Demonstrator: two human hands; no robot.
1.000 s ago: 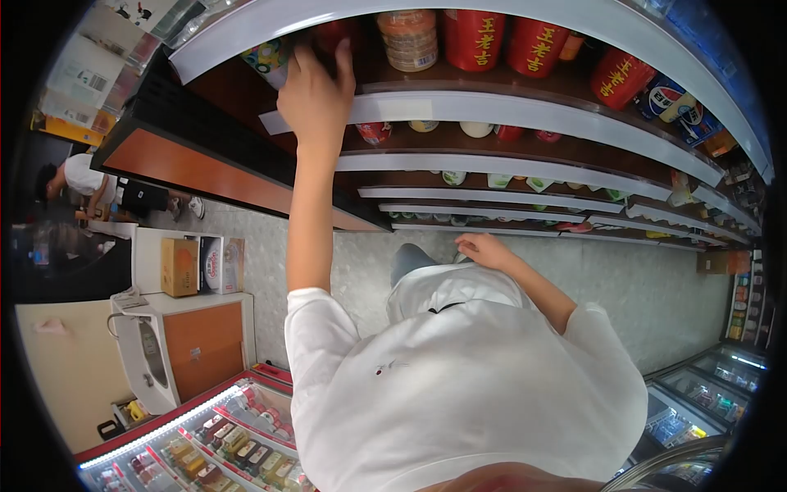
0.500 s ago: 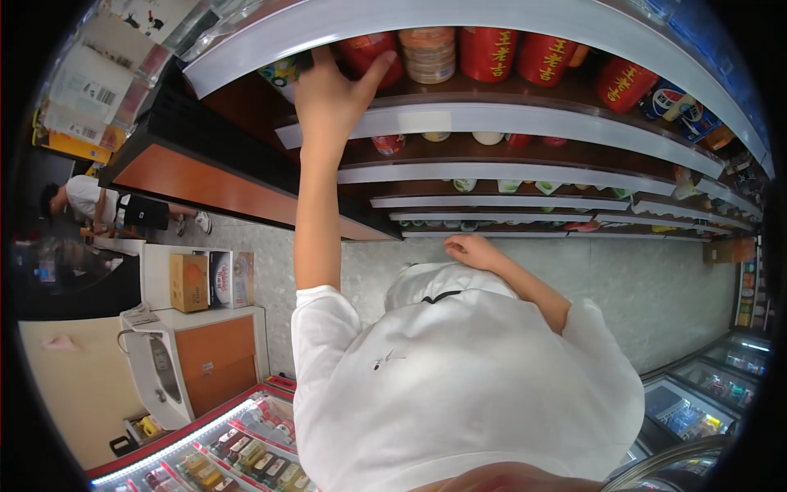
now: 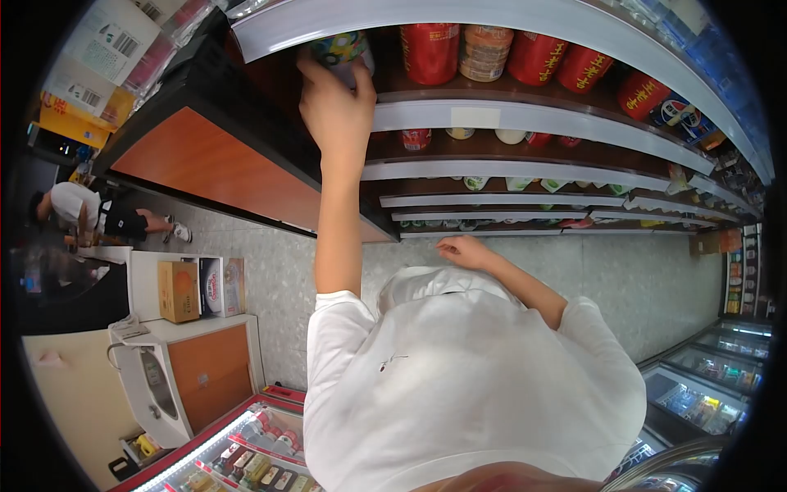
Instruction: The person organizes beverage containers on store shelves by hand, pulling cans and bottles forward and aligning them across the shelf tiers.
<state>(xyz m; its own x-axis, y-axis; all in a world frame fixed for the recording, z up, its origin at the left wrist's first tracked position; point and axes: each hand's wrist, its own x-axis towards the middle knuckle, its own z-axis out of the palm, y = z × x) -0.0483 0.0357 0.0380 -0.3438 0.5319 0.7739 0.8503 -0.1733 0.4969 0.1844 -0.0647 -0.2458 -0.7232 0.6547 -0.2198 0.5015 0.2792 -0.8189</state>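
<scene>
My left hand (image 3: 340, 111) reaches up to a high shelf, its fingers and thumb wrapped round a colourful patterned can (image 3: 343, 51) at the shelf's left end. To the right of that can stands a red can (image 3: 429, 53), followed by an orange and white can (image 3: 485, 53) and several red cans with yellow characters (image 3: 537, 59). Low in front of my body, my right hand (image 3: 464, 249) hangs with loosely bent fingers, apart from the shelves and holding nothing that I can see.
Lower shelves (image 3: 492, 168) carry more cans and packs. A dark-edged end panel (image 3: 221, 172) borders the shelving on the left. Beyond it are a bent-over person (image 3: 78, 205), a sink (image 3: 156, 381) and a cardboard box (image 3: 179, 291). A lit drinks display (image 3: 262, 451) stands at lower left, chillers (image 3: 697, 394) at right.
My left hand has gone from the red can to the patterned can on its left and closed round it. The red can now stands free. The view has shifted slightly.
</scene>
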